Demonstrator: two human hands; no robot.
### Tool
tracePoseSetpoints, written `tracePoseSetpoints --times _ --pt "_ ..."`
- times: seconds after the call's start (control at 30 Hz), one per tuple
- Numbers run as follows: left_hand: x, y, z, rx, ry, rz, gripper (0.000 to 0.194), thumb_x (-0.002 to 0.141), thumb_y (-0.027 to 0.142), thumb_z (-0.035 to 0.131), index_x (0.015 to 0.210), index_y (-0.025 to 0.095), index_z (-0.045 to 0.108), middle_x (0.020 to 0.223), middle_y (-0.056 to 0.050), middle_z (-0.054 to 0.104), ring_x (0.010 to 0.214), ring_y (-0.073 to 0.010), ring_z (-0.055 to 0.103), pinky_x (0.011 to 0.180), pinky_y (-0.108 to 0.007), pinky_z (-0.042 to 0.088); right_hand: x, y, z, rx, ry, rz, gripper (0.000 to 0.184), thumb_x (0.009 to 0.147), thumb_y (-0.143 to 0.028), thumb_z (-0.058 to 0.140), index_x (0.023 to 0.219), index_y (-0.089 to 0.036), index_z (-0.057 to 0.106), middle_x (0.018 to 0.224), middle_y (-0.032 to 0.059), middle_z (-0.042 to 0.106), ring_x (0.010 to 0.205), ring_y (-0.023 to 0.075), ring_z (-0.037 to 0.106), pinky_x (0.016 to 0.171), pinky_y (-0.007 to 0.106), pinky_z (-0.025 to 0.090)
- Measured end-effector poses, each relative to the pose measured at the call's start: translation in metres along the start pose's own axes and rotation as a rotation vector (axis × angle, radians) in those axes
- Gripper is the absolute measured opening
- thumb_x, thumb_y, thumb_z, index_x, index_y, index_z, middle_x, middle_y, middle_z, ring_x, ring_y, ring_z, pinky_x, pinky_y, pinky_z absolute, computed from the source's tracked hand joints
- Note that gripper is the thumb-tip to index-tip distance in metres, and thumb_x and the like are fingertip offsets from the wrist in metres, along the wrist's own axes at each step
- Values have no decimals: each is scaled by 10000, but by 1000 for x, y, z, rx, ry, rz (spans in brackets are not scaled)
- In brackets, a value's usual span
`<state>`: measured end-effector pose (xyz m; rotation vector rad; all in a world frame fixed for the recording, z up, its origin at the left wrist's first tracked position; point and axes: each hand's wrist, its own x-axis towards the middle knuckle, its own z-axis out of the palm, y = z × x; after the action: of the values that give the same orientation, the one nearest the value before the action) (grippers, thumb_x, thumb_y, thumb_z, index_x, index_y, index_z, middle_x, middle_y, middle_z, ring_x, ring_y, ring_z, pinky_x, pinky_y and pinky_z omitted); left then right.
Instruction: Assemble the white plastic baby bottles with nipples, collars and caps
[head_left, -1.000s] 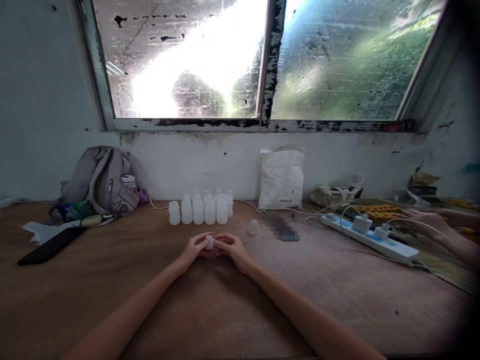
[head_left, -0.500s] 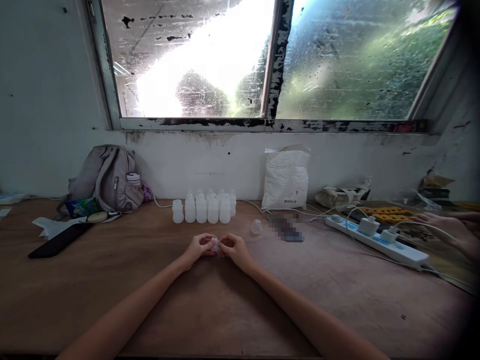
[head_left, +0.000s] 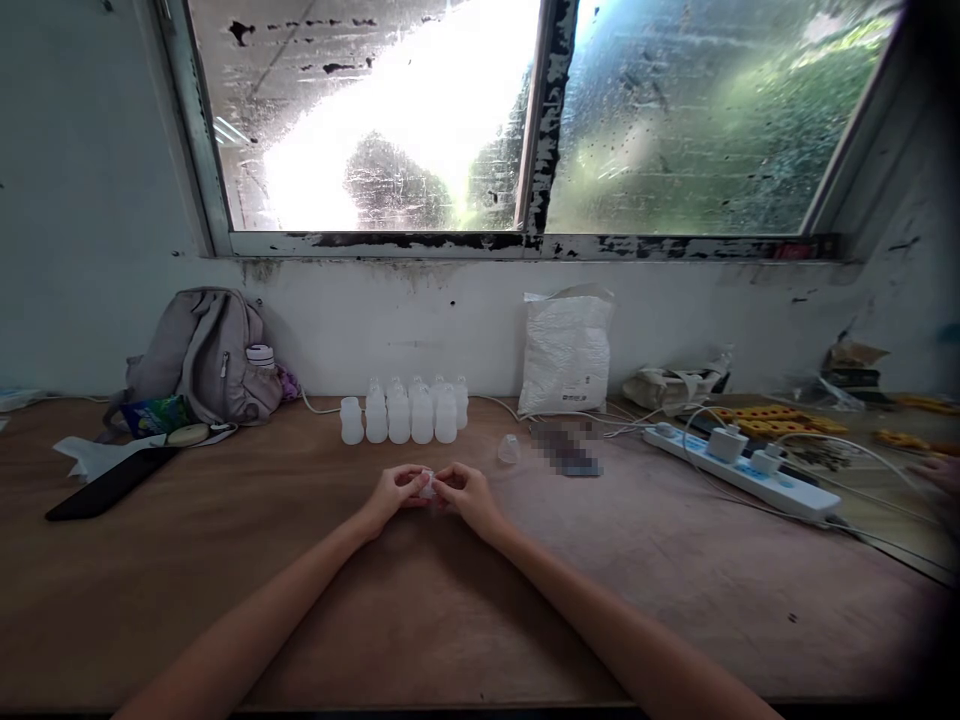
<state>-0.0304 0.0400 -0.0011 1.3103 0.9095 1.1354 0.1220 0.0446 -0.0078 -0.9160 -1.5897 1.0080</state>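
Observation:
My left hand (head_left: 396,492) and my right hand (head_left: 469,496) meet above the middle of the table, fingertips closed around one small whitish, translucent piece (head_left: 427,485). Fingers cover most of it, so its exact kind is hard to make out; it looks like a bottle top part. Beyond my hands stand several frosted white baby bottles (head_left: 422,418) grouped in rows, most with clear pointed tops. At their left end, one bottle (head_left: 352,422) has no cap on it. To the right of my right hand, a clear dome-shaped cap (head_left: 509,450) rests on the table.
A grey backpack (head_left: 202,355) and a flat black object (head_left: 112,485) lie left. Behind on the right are a white plastic bag (head_left: 568,355), a blurred-out flat object (head_left: 566,450) and a power strip (head_left: 739,475) with cables. Another person's hand (head_left: 941,472) shows at the right edge.
My hands stay together on the small piece, with only slight finger movement. The view has shifted a little. The other person's hand has withdrawn towards the right edge.

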Motion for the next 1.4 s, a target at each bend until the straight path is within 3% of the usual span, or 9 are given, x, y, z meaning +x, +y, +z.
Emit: tracePoseSetpoints --times 0.13,0.33,0.77,1.4 --pt "2 -1 2 5 17 14 401 616 405 658 908 133 626 807 -61 631 784 -169 583 692 -292 514 2 0 -3 144 7 50 288 588 -398 659 696 -163 532 611 -6 585 523 129 562 512 276 507" --pt "5 -1 -1 -34 25 -18 385 641 404 643 918 138 620 869 -74 637 750 -164 602 724 -307 505 7 10 -5 137 -73 16 298 567 -333 679 768 -163 539 633 -17 593 572 123 572 589 281 498" --pt "4 -4 -2 -1 -17 -5 396 653 420 624 938 145 621 869 -64 631 785 -160 588 719 -293 500 1 0 -4 3 -13 -75 252 611 -349 639 695 -181 471 567 -39 543 477 104 534 481 234 436" --pt "4 -2 -1 57 -76 -43 446 623 442 636 946 135 646 861 -75 645 837 -202 572 785 -345 462 2 17 -5 -9 -27 -88 197 643 -319 613 699 -179 486 557 -31 558 472 109 539 461 230 449"
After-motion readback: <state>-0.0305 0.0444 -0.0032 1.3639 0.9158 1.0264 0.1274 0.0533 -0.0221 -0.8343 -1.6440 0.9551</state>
